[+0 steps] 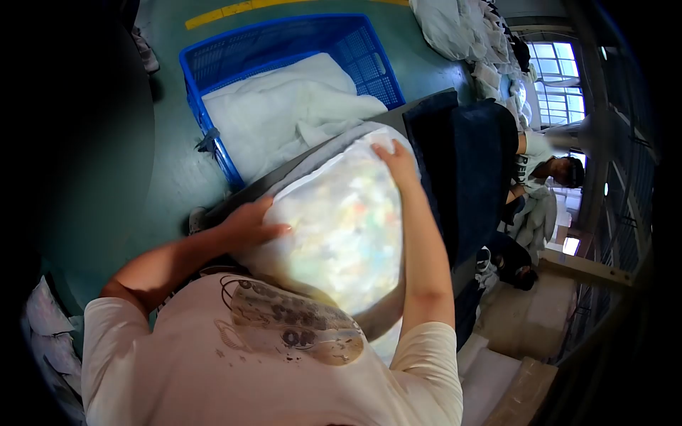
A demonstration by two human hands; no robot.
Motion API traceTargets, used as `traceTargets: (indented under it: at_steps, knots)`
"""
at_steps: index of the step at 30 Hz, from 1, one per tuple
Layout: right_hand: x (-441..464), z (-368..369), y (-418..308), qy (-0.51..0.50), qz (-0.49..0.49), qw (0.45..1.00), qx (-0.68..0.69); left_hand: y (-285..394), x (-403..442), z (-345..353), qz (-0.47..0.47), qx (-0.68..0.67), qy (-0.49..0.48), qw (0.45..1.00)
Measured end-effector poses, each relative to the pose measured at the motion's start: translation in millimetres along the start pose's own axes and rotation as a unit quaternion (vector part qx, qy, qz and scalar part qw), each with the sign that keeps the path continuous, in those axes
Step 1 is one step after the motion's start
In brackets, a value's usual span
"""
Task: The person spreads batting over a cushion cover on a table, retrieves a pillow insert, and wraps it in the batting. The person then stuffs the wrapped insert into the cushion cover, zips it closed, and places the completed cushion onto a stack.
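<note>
A plump white pillow-like bag [341,234], with mottled pastel colours showing through its cover, lies in front of my body. Its left edge is gripped by my left hand [250,226], thumb on top and the other fingers mostly hidden behind the side. Near the upper corner, my right hand [396,165] pinches the white rim of the bag, with its fingers bent over the edge. Grey fabric [323,160] runs along the bag's far side. I cannot tell whether that fabric belongs to the bag.
Just beyond the bag, a blue plastic crate [277,39] holds white fluffy fabric [298,99]. Dark blue cloth [479,170] lies to the right. Another person [540,160] is farther right, near piled white bags [455,32]. Cardboard boxes [533,312] stand at lower right.
</note>
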State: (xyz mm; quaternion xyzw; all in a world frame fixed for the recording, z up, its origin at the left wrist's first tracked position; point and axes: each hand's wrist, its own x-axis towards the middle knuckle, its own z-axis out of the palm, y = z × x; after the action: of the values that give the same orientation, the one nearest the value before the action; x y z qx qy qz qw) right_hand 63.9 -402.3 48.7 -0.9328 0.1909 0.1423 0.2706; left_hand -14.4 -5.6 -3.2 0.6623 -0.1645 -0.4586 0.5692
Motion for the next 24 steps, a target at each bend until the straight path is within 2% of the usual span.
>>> traceTargets:
  at_steps: [1, 2, 4, 5, 6, 8, 9, 11, 12, 14, 16, 18, 20, 22, 23, 24]
  knots:
    - [5, 19, 5, 0.018, -0.005, 0.999, -0.034, -24, 8, 6, -0.009, 0.012, -0.009, 1.000]
    - [4, 38, -3, 0.010, 0.037, 0.992, -0.118, -32, 10, 13, 0.013, -0.053, -0.005, 0.998]
    - [34, 43, 16, -0.070, 0.048, 0.990, -0.112, -36, 20, 10, -0.010, -0.016, -0.005, 1.000]
    - [37, 38, 2, -0.112, 0.052, 0.986, -0.112, -28, 25, 8, -0.022, -0.001, -0.002, 1.000]
    - [38, 19, -9, -0.201, 0.050, 0.970, -0.126, -19, 25, 4, -0.049, 0.059, -0.013, 0.997]
    - [61, 11, -14, -0.112, 0.058, 0.943, -0.308, 18, 27, -17, -0.104, 0.180, -0.031, 0.978]
    - [75, 11, -17, -0.068, 0.059, 0.915, -0.392, 23, 31, -22, -0.039, 0.216, 0.034, 0.975]
    - [85, 16, -22, 0.067, 0.001, 0.925, -0.373, 26, 25, -19, 0.080, 0.286, 0.144, 0.944]
    - [87, 28, -10, 0.121, -0.041, 0.928, -0.349, 33, 28, -17, 0.015, 0.274, 0.141, 0.951]
    - [93, 44, 6, 0.237, -0.127, 0.915, -0.299, 28, 40, -25, -0.095, 0.145, 0.032, 0.984]
    - [97, 33, 12, 0.199, -0.128, 0.947, -0.218, 6, 54, -23, -0.160, -0.039, -0.041, 0.985]
    - [97, 21, 29, 0.192, -0.152, 0.957, -0.158, 14, 51, -15, -0.190, -0.238, -0.062, 0.950]
    - [76, 11, 15, 0.092, -0.040, 0.983, -0.151, 21, 44, -9, -0.206, -0.402, -0.102, 0.886]
    - [81, 7, 18, 0.055, 0.046, 0.980, -0.186, 21, 40, 2, -0.157, -0.446, -0.126, 0.872]
    - [82, -2, 21, 0.114, -0.027, 0.981, -0.153, 21, 36, 6, -0.133, -0.465, -0.138, 0.864]
    - [81, -5, 22, 0.170, -0.096, 0.974, -0.118, 19, 35, 0, -0.162, -0.448, -0.164, 0.864]
